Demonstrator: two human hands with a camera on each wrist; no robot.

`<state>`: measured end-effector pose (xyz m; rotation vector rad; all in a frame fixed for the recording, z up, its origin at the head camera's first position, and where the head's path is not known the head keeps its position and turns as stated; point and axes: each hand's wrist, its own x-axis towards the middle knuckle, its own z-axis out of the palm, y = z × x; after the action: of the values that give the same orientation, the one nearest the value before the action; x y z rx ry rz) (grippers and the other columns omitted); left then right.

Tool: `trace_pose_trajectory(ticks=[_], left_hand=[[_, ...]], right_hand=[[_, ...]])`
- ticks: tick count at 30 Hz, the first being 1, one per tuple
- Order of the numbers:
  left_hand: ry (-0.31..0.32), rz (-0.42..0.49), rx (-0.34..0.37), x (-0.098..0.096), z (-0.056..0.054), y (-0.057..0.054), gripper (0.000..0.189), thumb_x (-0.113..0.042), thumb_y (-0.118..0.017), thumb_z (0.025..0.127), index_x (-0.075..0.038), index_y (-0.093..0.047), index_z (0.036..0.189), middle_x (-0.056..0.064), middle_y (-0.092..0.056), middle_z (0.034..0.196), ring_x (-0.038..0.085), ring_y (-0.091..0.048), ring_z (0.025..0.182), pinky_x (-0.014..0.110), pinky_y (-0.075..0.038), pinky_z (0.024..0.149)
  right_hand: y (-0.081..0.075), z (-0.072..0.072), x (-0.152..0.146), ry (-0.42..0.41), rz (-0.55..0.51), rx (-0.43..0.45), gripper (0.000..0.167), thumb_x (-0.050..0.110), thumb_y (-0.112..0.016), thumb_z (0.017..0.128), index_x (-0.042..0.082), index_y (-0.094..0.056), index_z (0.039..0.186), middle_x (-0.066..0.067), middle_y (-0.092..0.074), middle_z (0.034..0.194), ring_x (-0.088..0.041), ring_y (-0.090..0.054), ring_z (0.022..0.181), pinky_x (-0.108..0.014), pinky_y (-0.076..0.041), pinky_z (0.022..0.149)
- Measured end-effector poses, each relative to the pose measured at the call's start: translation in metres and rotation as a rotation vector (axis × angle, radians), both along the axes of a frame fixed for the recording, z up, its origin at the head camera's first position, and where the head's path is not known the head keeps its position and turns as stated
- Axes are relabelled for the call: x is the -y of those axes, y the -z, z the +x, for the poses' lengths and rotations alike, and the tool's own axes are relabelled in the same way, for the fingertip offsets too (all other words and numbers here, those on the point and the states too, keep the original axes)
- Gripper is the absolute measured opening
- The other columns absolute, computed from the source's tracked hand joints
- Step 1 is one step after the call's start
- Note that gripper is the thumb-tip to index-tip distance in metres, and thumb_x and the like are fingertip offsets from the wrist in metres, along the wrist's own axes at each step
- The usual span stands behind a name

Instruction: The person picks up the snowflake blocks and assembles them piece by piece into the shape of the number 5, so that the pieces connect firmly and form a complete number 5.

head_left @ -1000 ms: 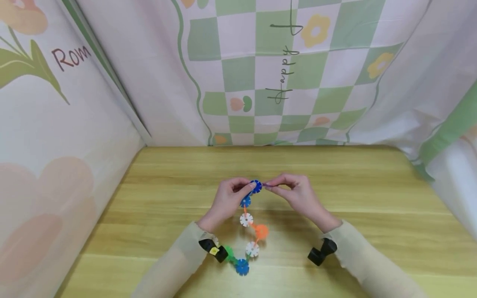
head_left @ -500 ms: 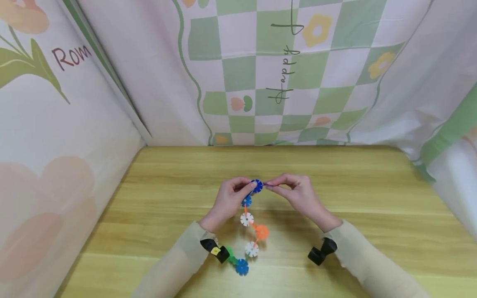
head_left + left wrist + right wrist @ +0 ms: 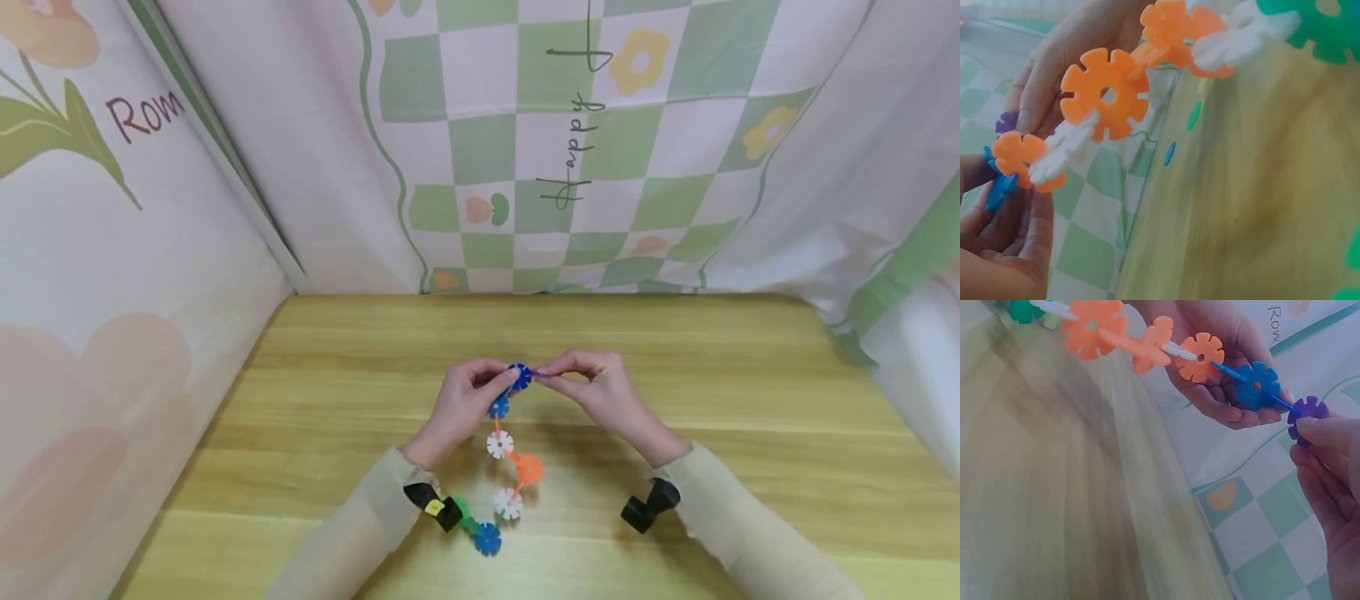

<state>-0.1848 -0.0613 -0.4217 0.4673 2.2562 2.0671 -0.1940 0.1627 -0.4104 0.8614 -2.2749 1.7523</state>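
The chain of notched plastic discs (image 3: 500,445) is in the person's hands, out in front of the body and above the wood-grain table (image 3: 750,375). Seen from the head, its long axis runs from the fingertips back towards the person in a zigzag, nearly straight at first, then bending towards the left wrist at its near end. Neighbouring discs are slotted together at an angle, so that some show their faces and others only their edges.

At the far end the axis turns crosswise: the dark blue disc (image 3: 520,376) faces up, and the purple disc (image 3: 1311,409) joins it on the right, edge-on from above. Nearer the person come a lighter blue disc (image 3: 498,407), white and orange ones, a lower blue disc (image 3: 488,539) and a green piece (image 3: 467,517), partly hidden by the black device (image 3: 450,514) on the left wrist.

The left hand (image 3: 467,398) pinches the dark blue disc, thumb on top; the right hand (image 3: 597,390) pinches the purple one between thumb and forefinger.

"Happy" reads sideways, bottom to top, on the checked back curtain (image 3: 480,150), before a further letter cut off above. "Rom" slants across the left curtain (image 3: 150,242). The black device carries a yellow patch (image 3: 434,507), too small to read.
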Motion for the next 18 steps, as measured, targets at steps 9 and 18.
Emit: trace_pose_trajectory(ticks=[9,18], left_hand=[[-0.010,-0.033,-0.006,-0.003,-0.001,0.000,0.021,-0.020,-0.070,0.100,0.000,-0.074,0.104,0.006,-0.072,0.094,0.014,-0.066,0.081,0.026,-0.055,0.073],[-0.019,-0.035,0.018,0.002,-0.002,-0.001,0.022,-0.022,-0.069,0.100,-0.001,-0.073,0.106,0.005,-0.071,0.091,0.015,-0.065,0.080,0.025,-0.054,0.070]], right_hand=[[-0.001,-0.008,-0.006,0.011,0.026,0.035,0.015,-0.005,-0.072,0.092,0.002,-0.076,0.105,-0.008,-0.075,0.104,-0.017,-0.070,0.099,-0.031,-0.053,0.096],[-0.005,-0.018,-0.035,0.109,0.144,0.108,0.024,0.009,-0.077,0.092,0.002,-0.074,0.115,-0.013,-0.072,0.117,-0.032,-0.066,0.105,-0.024,-0.053,0.089]])
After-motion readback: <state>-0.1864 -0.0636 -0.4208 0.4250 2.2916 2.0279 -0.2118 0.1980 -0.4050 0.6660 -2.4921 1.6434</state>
